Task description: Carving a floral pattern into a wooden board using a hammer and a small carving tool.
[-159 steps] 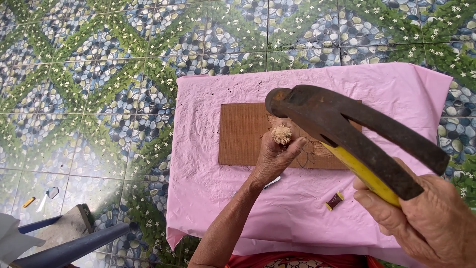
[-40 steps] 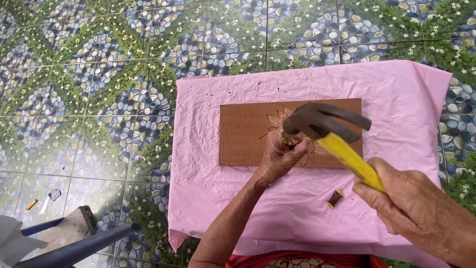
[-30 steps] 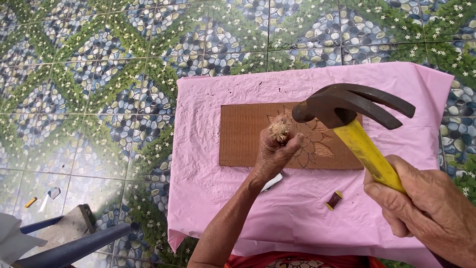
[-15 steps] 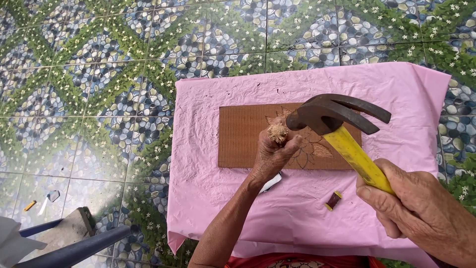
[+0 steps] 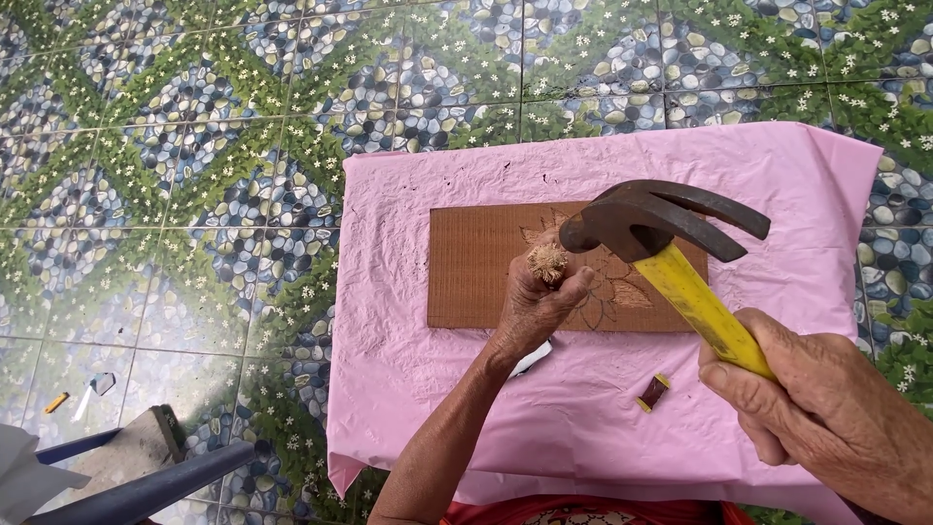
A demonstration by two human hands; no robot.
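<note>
A brown wooden board (image 5: 481, 267) with a carved flower pattern lies on a pink cloth (image 5: 408, 389). My left hand (image 5: 535, 306) is closed around a chisel standing on the board; only its frayed wooden top (image 5: 547, 262) shows above my fist. My right hand (image 5: 826, 418) grips the yellow handle of a claw hammer (image 5: 661, 233). The dark hammer head hangs just right of and slightly above the chisel top, close to it but apart.
A small brown and yellow piece (image 5: 652, 393) and a pale flat object (image 5: 532, 360) lie on the cloth near my left wrist. Patterned floor tiles (image 5: 194, 146) surround the cloth. A blue metal bar (image 5: 146, 486) and small items (image 5: 92, 387) are at lower left.
The hammer rose and came down again; its head is now lower and closer to the chisel top than half a second ago. My left hand has kept the chisel on the board.
</note>
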